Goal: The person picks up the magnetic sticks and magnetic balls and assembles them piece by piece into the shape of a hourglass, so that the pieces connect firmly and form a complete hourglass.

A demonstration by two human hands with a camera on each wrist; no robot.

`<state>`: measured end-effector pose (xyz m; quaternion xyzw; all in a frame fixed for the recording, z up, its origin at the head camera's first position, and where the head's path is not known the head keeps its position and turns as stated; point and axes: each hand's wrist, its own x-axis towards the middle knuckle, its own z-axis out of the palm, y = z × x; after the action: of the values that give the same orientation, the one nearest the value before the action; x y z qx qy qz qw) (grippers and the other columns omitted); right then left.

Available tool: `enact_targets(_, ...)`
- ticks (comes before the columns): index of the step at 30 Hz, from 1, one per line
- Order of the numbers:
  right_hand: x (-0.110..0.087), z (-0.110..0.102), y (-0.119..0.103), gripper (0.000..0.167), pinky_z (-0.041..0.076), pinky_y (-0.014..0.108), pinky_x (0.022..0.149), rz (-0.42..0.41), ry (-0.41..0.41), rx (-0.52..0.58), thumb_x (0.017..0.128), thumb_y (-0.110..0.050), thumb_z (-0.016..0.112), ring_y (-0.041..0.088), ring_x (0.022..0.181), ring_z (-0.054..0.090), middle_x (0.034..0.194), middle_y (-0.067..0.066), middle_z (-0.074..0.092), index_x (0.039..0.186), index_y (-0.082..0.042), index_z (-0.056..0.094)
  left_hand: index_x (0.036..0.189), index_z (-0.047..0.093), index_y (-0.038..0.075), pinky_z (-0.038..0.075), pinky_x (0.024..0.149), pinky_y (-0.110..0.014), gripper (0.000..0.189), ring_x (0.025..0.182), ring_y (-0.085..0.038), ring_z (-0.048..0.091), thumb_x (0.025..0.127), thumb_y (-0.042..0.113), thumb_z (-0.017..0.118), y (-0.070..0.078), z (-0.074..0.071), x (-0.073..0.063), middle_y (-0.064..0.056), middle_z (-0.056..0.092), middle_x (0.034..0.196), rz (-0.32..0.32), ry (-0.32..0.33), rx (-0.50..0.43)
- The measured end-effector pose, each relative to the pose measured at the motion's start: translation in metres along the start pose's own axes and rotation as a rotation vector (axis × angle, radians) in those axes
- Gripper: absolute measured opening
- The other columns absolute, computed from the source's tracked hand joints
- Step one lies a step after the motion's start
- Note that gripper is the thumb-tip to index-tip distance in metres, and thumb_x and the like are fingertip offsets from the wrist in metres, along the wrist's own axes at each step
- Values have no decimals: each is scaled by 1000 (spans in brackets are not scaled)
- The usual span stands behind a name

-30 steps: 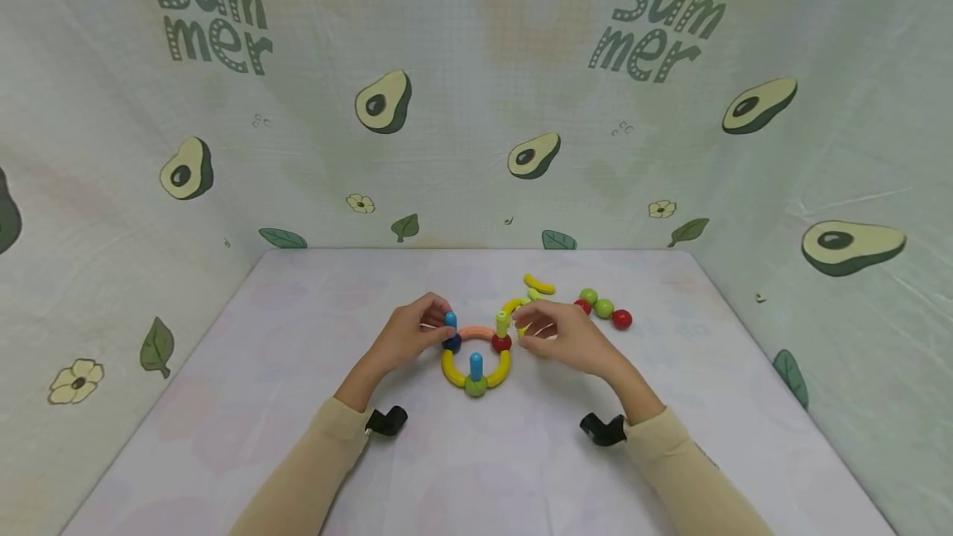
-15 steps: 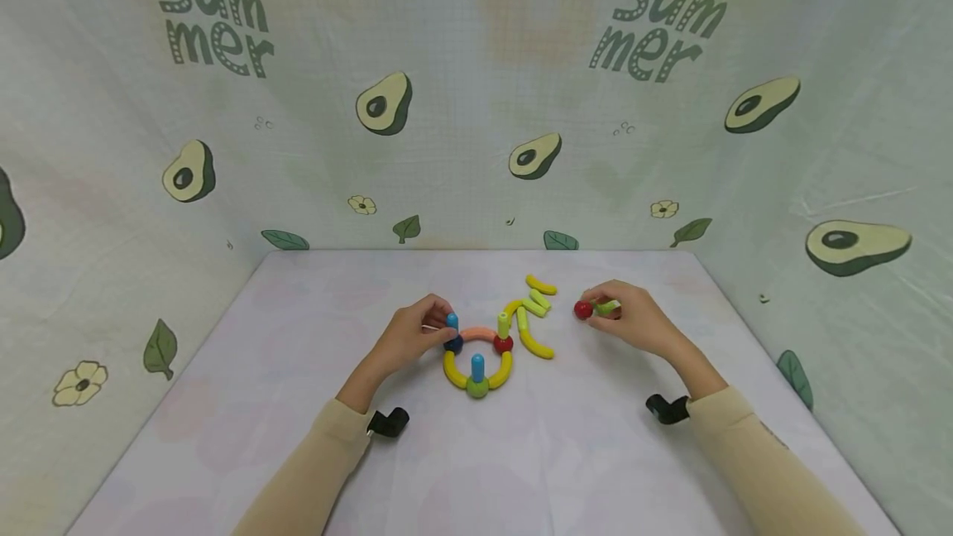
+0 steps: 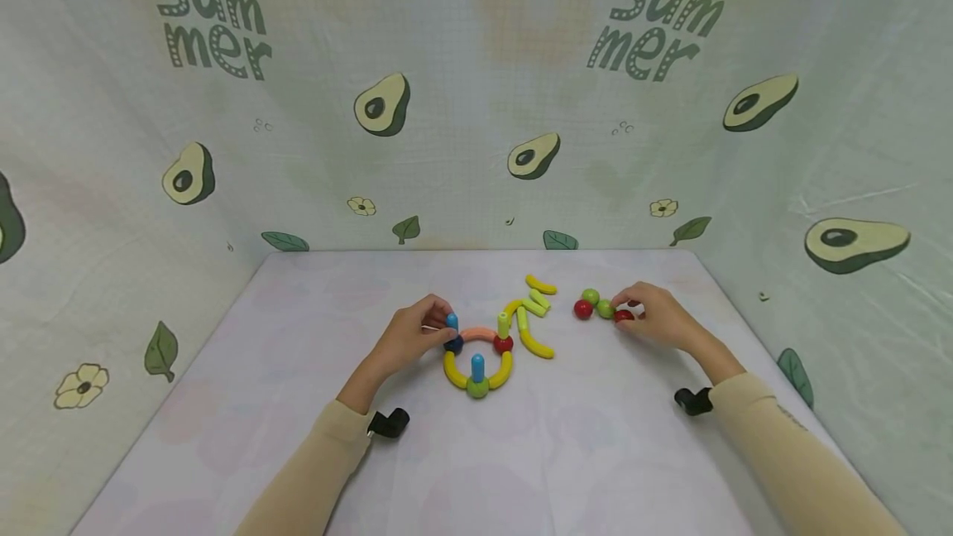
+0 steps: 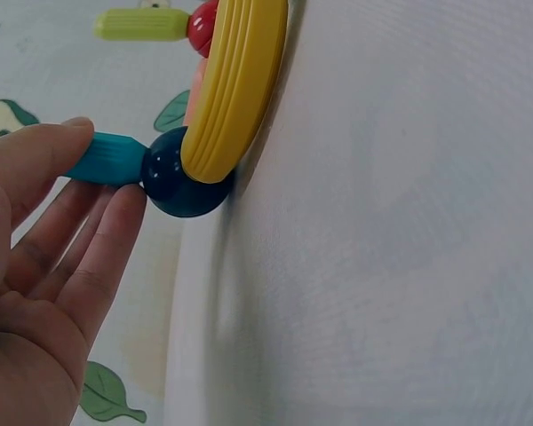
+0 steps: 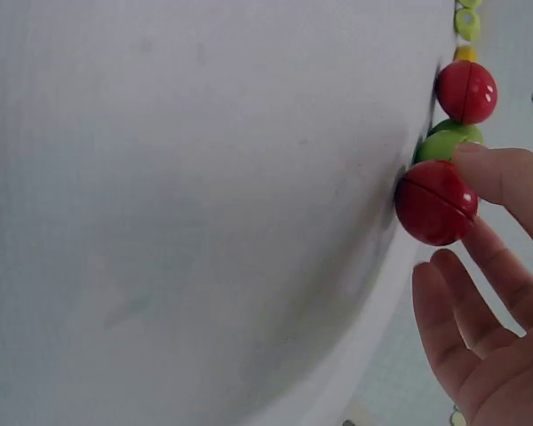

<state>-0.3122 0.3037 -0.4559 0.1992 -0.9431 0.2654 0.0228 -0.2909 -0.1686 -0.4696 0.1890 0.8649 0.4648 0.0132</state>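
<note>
Table [image 3: 298, 437] draped in pale cloth, toy ring [image 3: 477, 358] of curved pieces and balls near its centre. Left hand [image 3: 411, 336] steadies it, fingers pinching the upright blue peg [image 4: 107, 158] on the dark ball [image 4: 182, 182]; forearm angled in from lower left. Right hand [image 3: 655, 317] reaches far right, wrist low, fingertips loosely curled on the red ball [image 5: 435, 201] beside the green ball [image 3: 605, 308]. Grip looks partial; best pinch the ball from both sides and lift straight, without knocking its neighbours.
</note>
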Motion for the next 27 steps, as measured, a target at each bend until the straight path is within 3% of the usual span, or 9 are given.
enact_targets(6, -3, -1, 5, 30, 63, 47, 86, -2, -28, 20, 88, 1, 83, 33, 105, 69, 115, 14, 71, 116, -3, 73, 117, 65, 20, 61, 96, -37, 26, 107, -15, 71, 97, 20, 81, 0, 0, 0, 4, 71, 110, 5, -1, 1)
enact_targets(16, -6, -2, -4, 28, 63, 46, 86, 1, -35, 9, 90, -2, 83, 30, 101, 72, 113, 11, 74, 117, -4, 74, 117, 65, 20, 61, 95, -38, 25, 107, -16, 71, 97, 20, 81, 1, -1, -1, 4, 72, 110, -1, -5, -1)
enact_targets(20, -3, -2, -20, 29, 63, 47, 89, -13, -10, 33, 91, -3, 82, 29, 102, 72, 115, 10, 74, 119, -6, 73, 117, 65, 21, 61, 95, -38, 25, 107, -16, 71, 97, 21, 81, 1, -1, 0, 4, 72, 110, -11, -1, 0)
enact_targets(27, 7, 4, -69, 34, 64, 47, 89, -38, 73, 85, 93, -9, 83, 28, 103, 72, 121, 11, 73, 125, -6, 72, 117, 66, 21, 61, 95, -39, 23, 106, -16, 70, 98, 22, 80, 2, -2, -1, 4, 73, 110, -15, 6, 0)
